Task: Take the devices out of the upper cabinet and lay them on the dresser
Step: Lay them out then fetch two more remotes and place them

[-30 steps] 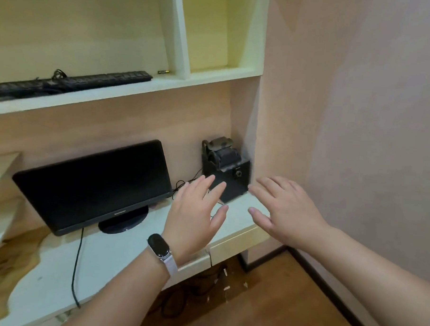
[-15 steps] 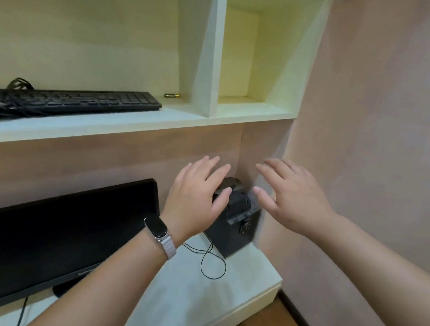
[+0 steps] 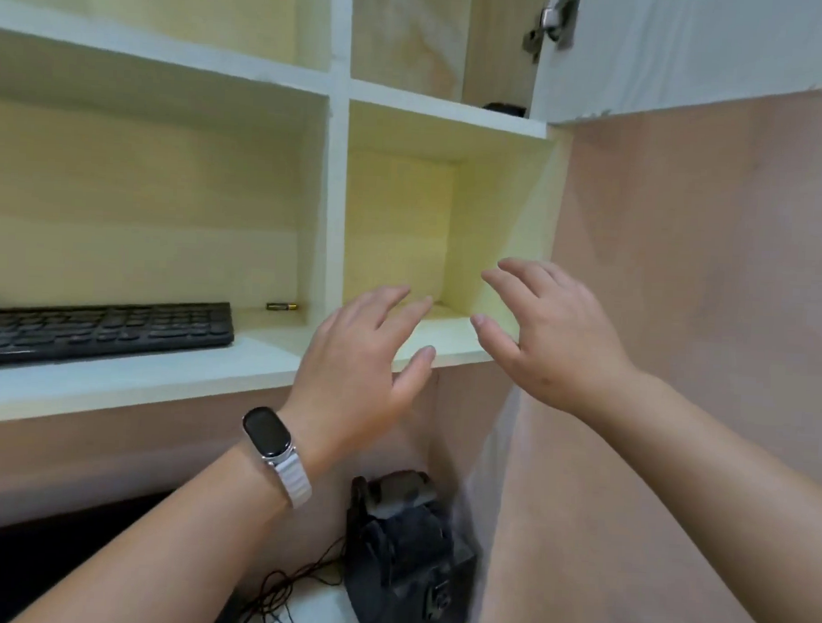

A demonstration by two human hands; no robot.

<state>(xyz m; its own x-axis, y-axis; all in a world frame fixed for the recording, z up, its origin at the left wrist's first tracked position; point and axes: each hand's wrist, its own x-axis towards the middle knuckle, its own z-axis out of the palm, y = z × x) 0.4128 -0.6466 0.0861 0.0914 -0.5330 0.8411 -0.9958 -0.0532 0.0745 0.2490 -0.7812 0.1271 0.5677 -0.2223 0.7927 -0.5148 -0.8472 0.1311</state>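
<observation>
Both your hands rose from the boxy black device (image 3: 408,556) to the pale, smooth shelf (image 3: 266,356). Your left hand (image 3: 355,356) and right hand (image 3: 549,336) hung with fingers spread, holding nothing. Above them, a small dark thing (image 3: 505,109) lay in the upper cabinet (image 3: 411,43); a flat black keyboard (image 3: 102,328) sat to their left.

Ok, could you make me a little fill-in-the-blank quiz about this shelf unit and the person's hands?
1. The flat black keyboard lies on the shelf to the ____ of the white upright divider.
2. The black band with a white strap is worn on the ____ wrist.
3. The left hand and right hand have spread fingers and hold ____.
4. The white cabinet door at top right stands ____.

Missing words: left; left; nothing; open.
</observation>
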